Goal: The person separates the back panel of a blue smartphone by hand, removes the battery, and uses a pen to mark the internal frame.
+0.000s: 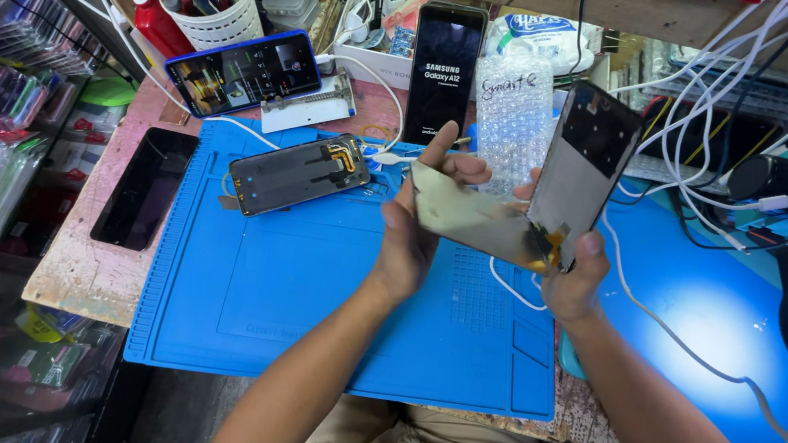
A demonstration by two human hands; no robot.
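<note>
We hold two screen panels above the mat.
Our left hand [409, 238] grips the flat panel [474, 219]; our right hand [575, 279] grips the upright panel [581, 169], over the blue mat [305, 291].

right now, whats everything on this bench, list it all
phone panel: 1, silvery grey, dark window, right hand
shiny panel: 1, gold-silver, held between both hands
work mat: 1, blue, bench centre
opened phone: 1, dark, mat's top left
blue-cased phone: 1, screen lit, behind mat
upright phone: 1, black, screen lit, at back
dark glass panel: 1, black, left of mat
tool cup: 1, white, back left
bubble wrap: 1, clear, at back
cables: several, white, right side
left hand: 1
right hand: 1
</note>
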